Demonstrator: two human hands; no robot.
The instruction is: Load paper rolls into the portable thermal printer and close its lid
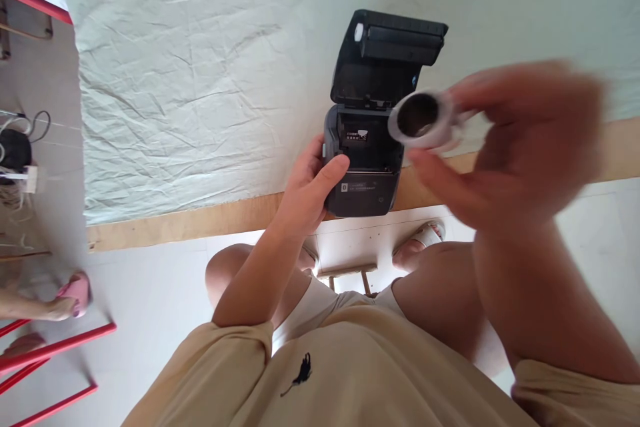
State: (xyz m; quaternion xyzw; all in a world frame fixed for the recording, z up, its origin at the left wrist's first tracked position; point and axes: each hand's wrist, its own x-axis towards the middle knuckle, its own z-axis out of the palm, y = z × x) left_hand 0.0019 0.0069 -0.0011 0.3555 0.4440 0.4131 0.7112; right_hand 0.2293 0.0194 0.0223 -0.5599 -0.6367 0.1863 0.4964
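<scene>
My left hand [313, 185] grips the left side of a black portable label printer [367, 192], its thumb lying over the front edge of the bay. The printer's lid [376, 73] stands raised, and the paper bay behind the thumb is exposed. Between the thumb and fingers of my right hand [520, 140] is a small white paper roll [443, 137] with a dark hollow core. That roll is just right of the bay and overlaps its edge in view; whether it touches the printer I cannot tell. The right hand is blurred by motion.
A wrinkled pale green cloth [200, 93] covers the table, whose wooden edge [185, 219] runs along the front. Cables and a dark device [14, 150] lie at the far left. Red metal bars [60, 349] and another person's foot in a pink slipper [76, 293] are at lower left.
</scene>
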